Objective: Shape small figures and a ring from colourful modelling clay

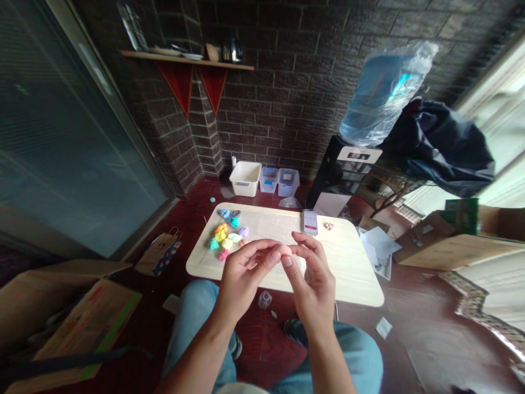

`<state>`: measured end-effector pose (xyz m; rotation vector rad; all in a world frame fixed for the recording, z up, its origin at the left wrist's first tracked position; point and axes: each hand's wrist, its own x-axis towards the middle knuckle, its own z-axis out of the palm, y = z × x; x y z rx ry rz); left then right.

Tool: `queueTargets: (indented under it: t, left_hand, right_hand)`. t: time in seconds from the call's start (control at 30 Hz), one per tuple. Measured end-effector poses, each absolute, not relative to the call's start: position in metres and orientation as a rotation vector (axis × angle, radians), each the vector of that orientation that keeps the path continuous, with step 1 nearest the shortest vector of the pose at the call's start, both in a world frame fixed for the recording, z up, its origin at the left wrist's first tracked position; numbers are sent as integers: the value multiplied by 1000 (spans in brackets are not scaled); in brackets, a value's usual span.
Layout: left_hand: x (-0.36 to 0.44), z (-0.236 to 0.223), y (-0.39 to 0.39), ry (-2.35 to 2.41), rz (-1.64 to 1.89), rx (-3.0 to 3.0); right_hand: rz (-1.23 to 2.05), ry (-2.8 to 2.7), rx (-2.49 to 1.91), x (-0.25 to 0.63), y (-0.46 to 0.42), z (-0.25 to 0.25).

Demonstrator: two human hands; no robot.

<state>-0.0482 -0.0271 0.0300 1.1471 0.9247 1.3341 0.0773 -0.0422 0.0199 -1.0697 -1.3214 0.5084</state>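
Observation:
Above the near side of a low pale table [348,273], my left hand [246,268] and my right hand [314,273] meet at the fingertips. Pinched between both thumbs and forefingers is a small pink lump of modelling clay [283,249], partly covered by the fingers. Left of my hands, several soft clay lumps in different colours lie on the table, among them an orange one [221,229], a purple one [244,231], a green one [214,244] and a magenta one [223,255]. A clear textured mat [270,221] lies under part of them.
A phone [310,222] and a small multicoloured piece [328,226] rest on the table's far right. Behind it stand a white bin [245,179], blue-tinted bins [288,182] and a water dispenser [340,175]. Cardboard boxes [459,246] flank both sides. A clear container [264,299] sits on the floor.

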Motion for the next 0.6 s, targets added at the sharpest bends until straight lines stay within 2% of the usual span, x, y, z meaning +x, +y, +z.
queueTargets:
  t: [0.6]
  left_hand:
    - [-48, 34, -28, 941, 1390, 1164]
  right_hand:
    - [562, -1314, -1033, 78, -44, 17]
